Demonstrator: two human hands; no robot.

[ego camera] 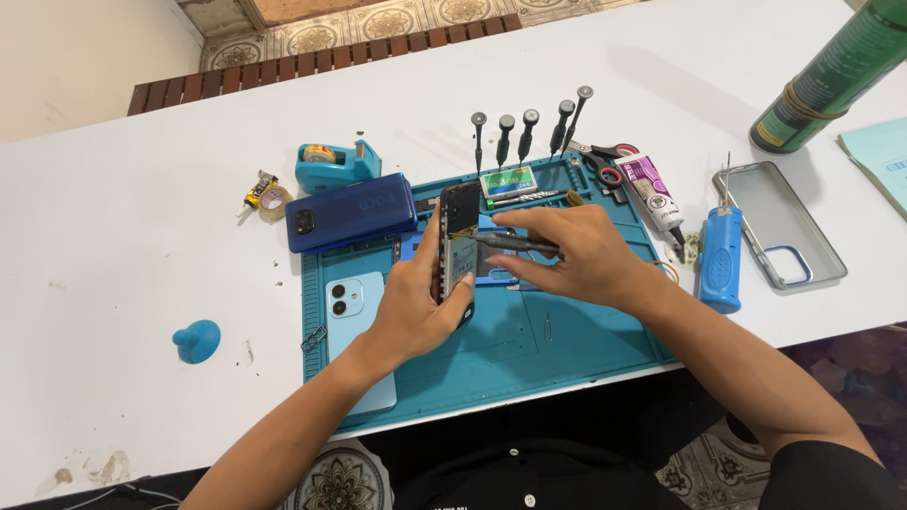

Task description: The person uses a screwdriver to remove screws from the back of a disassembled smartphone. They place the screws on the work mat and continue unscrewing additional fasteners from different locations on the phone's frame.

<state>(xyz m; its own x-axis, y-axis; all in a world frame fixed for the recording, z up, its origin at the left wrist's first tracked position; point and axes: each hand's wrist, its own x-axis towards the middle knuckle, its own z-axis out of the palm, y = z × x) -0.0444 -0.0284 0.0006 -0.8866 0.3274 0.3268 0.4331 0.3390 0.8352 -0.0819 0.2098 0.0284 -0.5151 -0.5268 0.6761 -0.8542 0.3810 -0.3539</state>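
My left hand (411, 302) grips an opened phone (458, 241) with its back cover off, held on edge above the blue work mat (529, 349). The phone's insides face right. My right hand (572, 255) holds a thin dark screwdriver (505, 243) lying level, its tip touching the phone's inner face near the top. Both hands meet over the middle of the mat.
A dark blue phone back cover (351, 212) and a light blue phone (359, 321) lie at the mat's left. Several upright screwdrivers (524, 132), scissors (605, 165), a glue tube (652, 189), a tape dispenser (335, 165), a blue tool (721, 255), a clear case (779, 222), a green can (836, 76) and a blue suction cup (196, 340) surround it.
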